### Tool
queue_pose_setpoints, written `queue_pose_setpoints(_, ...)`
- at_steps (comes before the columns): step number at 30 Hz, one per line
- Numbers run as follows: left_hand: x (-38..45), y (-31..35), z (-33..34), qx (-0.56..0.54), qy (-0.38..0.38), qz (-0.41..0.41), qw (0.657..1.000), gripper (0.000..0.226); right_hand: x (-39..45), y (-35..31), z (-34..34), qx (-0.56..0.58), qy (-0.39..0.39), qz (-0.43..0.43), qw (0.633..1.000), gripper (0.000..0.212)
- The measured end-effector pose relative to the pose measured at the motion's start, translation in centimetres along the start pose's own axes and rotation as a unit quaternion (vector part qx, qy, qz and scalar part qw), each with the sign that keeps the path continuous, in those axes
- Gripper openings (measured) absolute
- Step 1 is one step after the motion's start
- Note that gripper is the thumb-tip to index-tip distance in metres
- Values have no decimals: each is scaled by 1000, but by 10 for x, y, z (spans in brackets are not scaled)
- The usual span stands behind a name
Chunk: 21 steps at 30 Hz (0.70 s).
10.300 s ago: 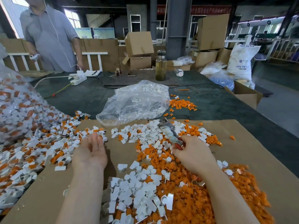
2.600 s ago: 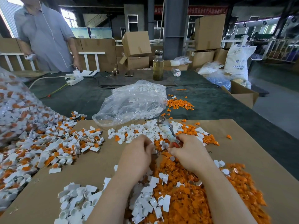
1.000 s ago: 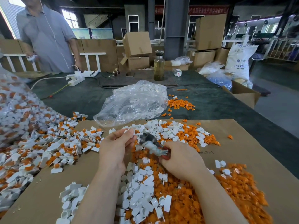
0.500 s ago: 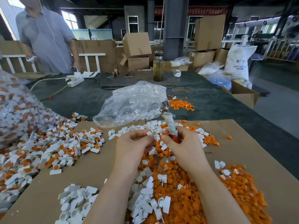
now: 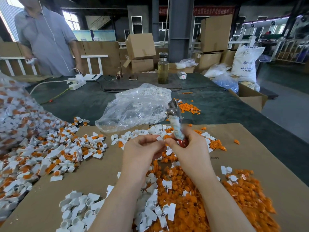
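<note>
My right hand (image 5: pixel 190 151) grips a small hammer (image 5: pixel 175 119) by its cloth-wrapped, red-ended handle, metal head pointing up. My left hand (image 5: pixel 142 153) pinches a small white plastic piece (image 5: pixel 159 138) at its fingertips. The fingertips of both hands meet over that piece and a bit of orange plastic (image 5: pixel 166 136). Below my hands a heap of orange plugs (image 5: pixel 189 198) mixes with white caps (image 5: pixel 80 208) on a cardboard sheet (image 5: pixel 100 174).
A pile of joined white-and-orange pieces (image 5: pixel 55 153) lies left, beside a full plastic bag (image 5: pixel 15 118). A clear bag of white parts (image 5: pixel 137 108) sits ahead. A glass bottle (image 5: pixel 163 69), a power strip (image 5: pixel 76 82) and boxes stand farther back. A person (image 5: pixel 46 39) stands at the far left.
Over the last second my right hand swung the hammer from lying tilted to head-up. My left hand came in from the left, and the fingertips of both hands now meet.
</note>
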<state>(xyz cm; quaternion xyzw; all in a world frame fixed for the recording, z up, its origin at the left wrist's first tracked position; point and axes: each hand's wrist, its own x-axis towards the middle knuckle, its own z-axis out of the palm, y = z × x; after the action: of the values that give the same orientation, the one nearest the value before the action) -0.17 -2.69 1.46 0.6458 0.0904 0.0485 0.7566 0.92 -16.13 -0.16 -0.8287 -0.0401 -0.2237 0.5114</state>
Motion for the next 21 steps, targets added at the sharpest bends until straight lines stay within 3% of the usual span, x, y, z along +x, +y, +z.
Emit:
queue_pose_setpoints(6, -1, 0, 2, 13, 20, 29, 999, 13, 0, 0, 2, -22, 2, 7, 1000, 11)
queue_pose_setpoints(16, -4, 2, 4, 123, 48, 130, 983, 11, 0, -2, 3, -59, 20, 17, 998, 21)
queue_pose_setpoints(21, -6, 4, 3, 153, 27, 159, 975, 19, 0, -2, 3, -63, 13, 22, 998, 21)
